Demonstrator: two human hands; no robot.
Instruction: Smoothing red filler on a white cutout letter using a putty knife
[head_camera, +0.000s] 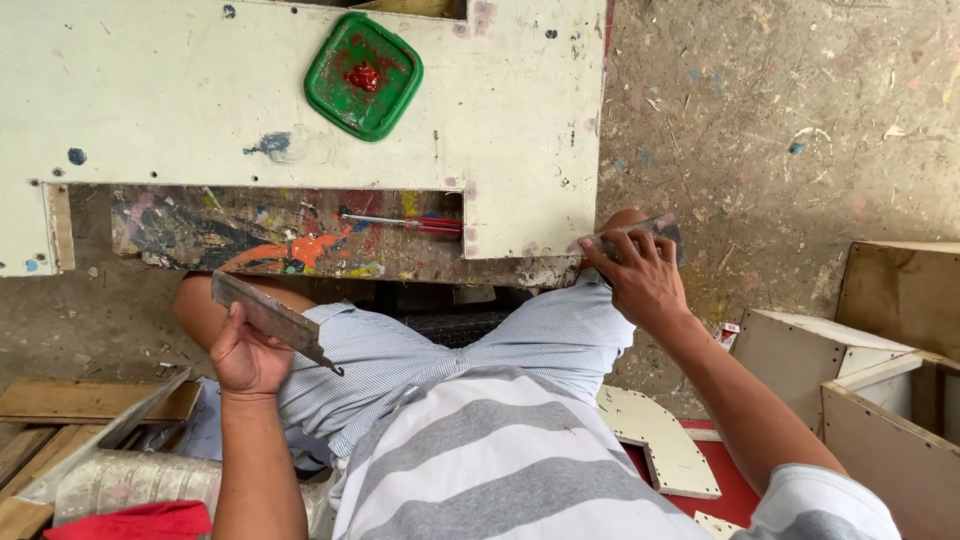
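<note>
Nearest, a person in a grey-and-white striped shirt (480, 460) and pale striped shorts (500, 350) sits with knees spread, looking down. Low on the left, the left hand (245, 355) rests by the thigh, its grip closed around one end of a flat, paint-stained metal scraper (275, 318) whose blade slants across the shorts toward the lap. On the other side, the right hand (640, 280) reaches forward over the right knee, fingers pinched on a second, smaller grey blade (640, 233) held just at the corner of the table (150, 90). Beside the right arm lie cut wooden panels (830, 350) and a curved off-white board (660, 440) on a red sheet (735, 490). At the bottom left sit wood planks (90, 400) and a red cloth (130, 522). Farther out, the table's white, paint-flecked top has a rectangular cut-out showing a colour-smeared lower shelf (250, 235), where a red-handled screwdriver (410, 224) lies. Farthest, a square green lid (363, 75) with a dab of red paint sits on the tabletop. Dusty concrete floor (780, 120) spreads to the right.
</note>
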